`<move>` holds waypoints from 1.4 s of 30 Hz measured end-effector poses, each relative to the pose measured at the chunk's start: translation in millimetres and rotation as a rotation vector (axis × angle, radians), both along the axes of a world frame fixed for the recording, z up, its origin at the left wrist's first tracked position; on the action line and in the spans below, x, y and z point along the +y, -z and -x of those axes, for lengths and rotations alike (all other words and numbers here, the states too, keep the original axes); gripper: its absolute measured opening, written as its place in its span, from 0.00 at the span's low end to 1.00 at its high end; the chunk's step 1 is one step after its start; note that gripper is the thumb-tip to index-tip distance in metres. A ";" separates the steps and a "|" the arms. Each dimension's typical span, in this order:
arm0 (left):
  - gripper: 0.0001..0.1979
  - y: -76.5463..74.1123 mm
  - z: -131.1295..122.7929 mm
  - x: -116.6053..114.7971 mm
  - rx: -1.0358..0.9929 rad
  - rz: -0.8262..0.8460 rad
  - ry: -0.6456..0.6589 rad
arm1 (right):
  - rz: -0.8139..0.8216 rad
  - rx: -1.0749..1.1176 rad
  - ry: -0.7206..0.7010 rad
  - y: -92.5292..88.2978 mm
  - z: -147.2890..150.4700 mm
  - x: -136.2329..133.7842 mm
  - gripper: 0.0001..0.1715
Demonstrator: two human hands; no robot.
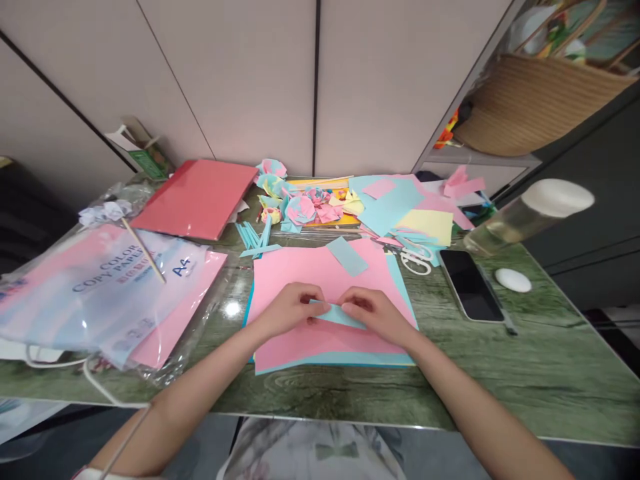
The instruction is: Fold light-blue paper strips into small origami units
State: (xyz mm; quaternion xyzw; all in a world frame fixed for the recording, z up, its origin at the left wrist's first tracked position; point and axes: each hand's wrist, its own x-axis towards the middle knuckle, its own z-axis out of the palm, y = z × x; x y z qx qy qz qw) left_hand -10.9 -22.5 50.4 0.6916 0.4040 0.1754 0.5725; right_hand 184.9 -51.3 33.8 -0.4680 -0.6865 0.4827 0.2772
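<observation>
Between my two hands is a light blue paper strip [339, 315], low over a stack of coloured sheets. My left hand [296, 308] pinches the strip's left end with thumb and finger. At its upper edge, the fingers of my right hand [374, 311] are closed on the same strip. Under both hands lies a pink sheet [290, 350], with blue sheets showing at its edges. A second light blue paper piece [347, 257] rests flat on the pink sheet, just beyond my hands.
Paper flowers [301, 209], cut strips [257, 239] and white-handled scissors [417, 259] lie behind the stack. To the right are a phone [471, 285], a white oval object [513, 280] and a clear bottle [525, 217]. A copy paper bag [100, 287] and red folder [197, 198] lie left.
</observation>
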 end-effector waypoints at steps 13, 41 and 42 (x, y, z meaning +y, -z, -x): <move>0.07 18.0 -7.9 1.2 -0.105 0.075 0.019 | 0.214 0.064 0.016 3.6 4.4 0.2 0.09; 0.07 19.9 -3.4 7.2 0.016 -0.182 -0.017 | 0.125 0.058 0.169 10.7 7.0 -3.2 0.13; 0.07 19.9 -4.5 6.2 0.023 -0.214 -0.027 | 0.123 0.067 0.160 10.9 6.4 -3.2 0.14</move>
